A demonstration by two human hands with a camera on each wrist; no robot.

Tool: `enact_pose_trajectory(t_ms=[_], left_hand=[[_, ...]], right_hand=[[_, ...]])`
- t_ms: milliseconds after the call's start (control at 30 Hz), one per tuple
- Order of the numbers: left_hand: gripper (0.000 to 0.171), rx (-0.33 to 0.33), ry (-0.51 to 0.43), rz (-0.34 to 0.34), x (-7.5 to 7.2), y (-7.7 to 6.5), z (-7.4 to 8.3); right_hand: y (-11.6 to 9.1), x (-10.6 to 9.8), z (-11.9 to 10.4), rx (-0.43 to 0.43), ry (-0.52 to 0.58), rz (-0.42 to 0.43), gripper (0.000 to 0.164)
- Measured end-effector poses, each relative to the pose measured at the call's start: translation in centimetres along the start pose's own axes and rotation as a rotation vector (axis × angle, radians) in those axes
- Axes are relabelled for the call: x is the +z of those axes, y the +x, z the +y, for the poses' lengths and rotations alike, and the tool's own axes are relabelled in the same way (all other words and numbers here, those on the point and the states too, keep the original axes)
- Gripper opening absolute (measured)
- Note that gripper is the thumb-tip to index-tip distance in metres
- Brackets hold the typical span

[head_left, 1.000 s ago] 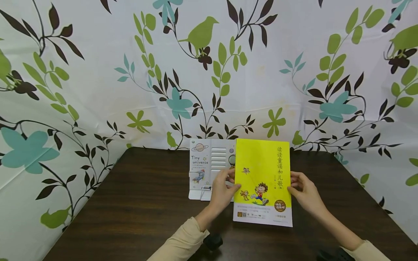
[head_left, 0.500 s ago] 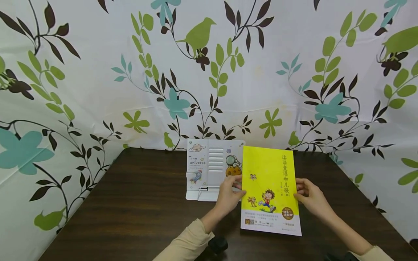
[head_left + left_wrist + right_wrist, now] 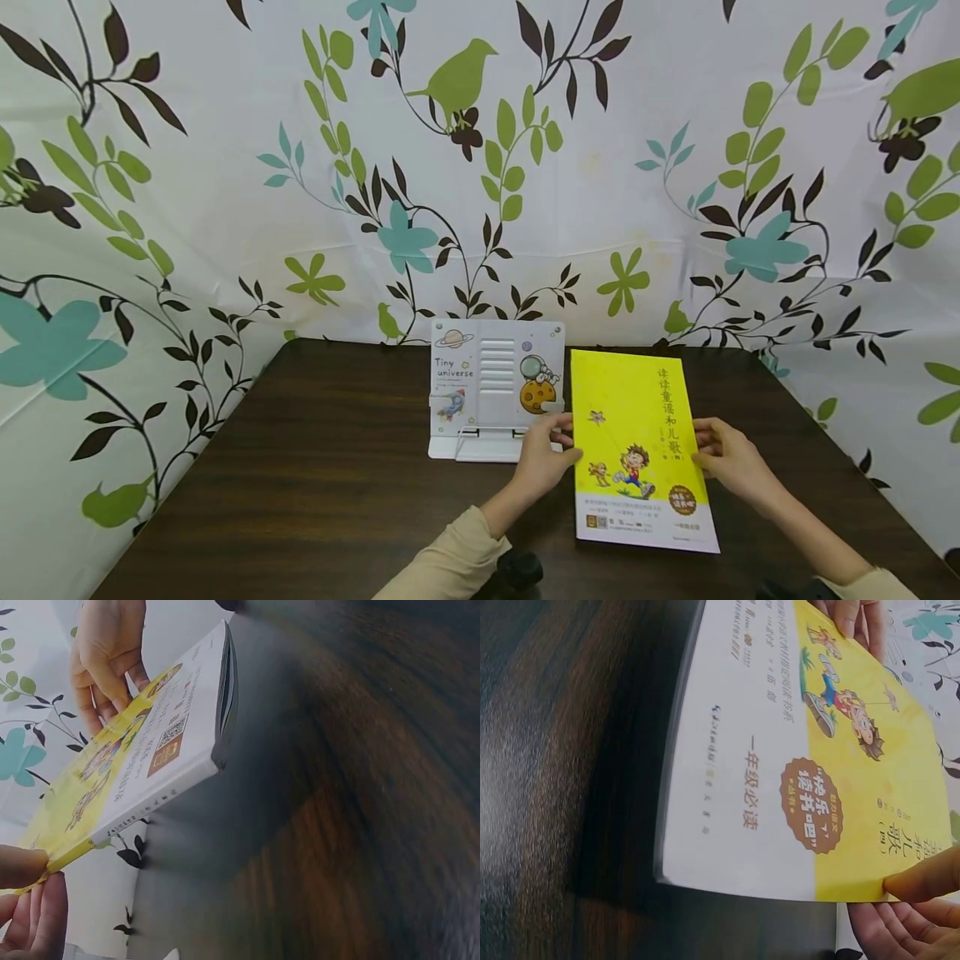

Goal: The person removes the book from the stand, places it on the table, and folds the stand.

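A yellow book [image 3: 622,417] with a white lower band and a cartoon child on its cover is held between both hands, tilted toward the head camera. My left hand [image 3: 546,457] pinches its left edge, the spine side, thumb on the cover and fingers behind. On the opposite edge my right hand [image 3: 733,460] pinches the same way. Seen from the left wrist, the book [image 3: 142,742] stands above the dark table, its bottom corner slightly parted at the pages. The right wrist view shows the book's [image 3: 742,772] lower cover close up, with the right thumb [image 3: 924,877] on it.
A white book stand [image 3: 495,442] with space drawings stands at the back of the dark wooden table [image 3: 315,483], left of the book. A small black object [image 3: 519,570] sits by the left sleeve. Behind the table hangs a leaf-and-bird patterned cloth [image 3: 465,183].
Both hands have moved the book to the right and nearer the body, away from the book stand. The stand's right side, hidden behind the book at first, now shows.
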State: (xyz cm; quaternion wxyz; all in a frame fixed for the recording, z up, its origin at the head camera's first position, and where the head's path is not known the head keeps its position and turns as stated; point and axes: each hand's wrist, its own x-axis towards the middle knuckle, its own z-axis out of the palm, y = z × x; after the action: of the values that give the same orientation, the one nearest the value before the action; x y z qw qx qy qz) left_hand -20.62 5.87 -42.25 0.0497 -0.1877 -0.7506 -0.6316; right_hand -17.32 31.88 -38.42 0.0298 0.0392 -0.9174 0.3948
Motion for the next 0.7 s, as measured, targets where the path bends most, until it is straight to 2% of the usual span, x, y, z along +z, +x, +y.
enact_pose_trajectory(t_ms=[233,400,500,700], left_hand=[[0.043,-0.091,-0.069,0.013,0.9,0.0,-0.9],[0.044,-0.109,-0.130,0.038,1.5,-0.1,-1.1],[0.044,-0.125,-0.143,0.046,1.8,-0.2,-1.1],[0.044,-0.192,-0.162,0.067,2.2,-0.2,-1.0]], right_hand=[[0.1,-0.5,0.6,0.032,0.006,-0.040,0.047],[0.4,-0.5,1.4,0.040,-0.013,-0.045,0.051],[1.0,-0.3,3.1,0.034,-0.017,-0.035,0.054],[2.7,0.5,8.0,0.045,-0.006,-0.009,0.055]])
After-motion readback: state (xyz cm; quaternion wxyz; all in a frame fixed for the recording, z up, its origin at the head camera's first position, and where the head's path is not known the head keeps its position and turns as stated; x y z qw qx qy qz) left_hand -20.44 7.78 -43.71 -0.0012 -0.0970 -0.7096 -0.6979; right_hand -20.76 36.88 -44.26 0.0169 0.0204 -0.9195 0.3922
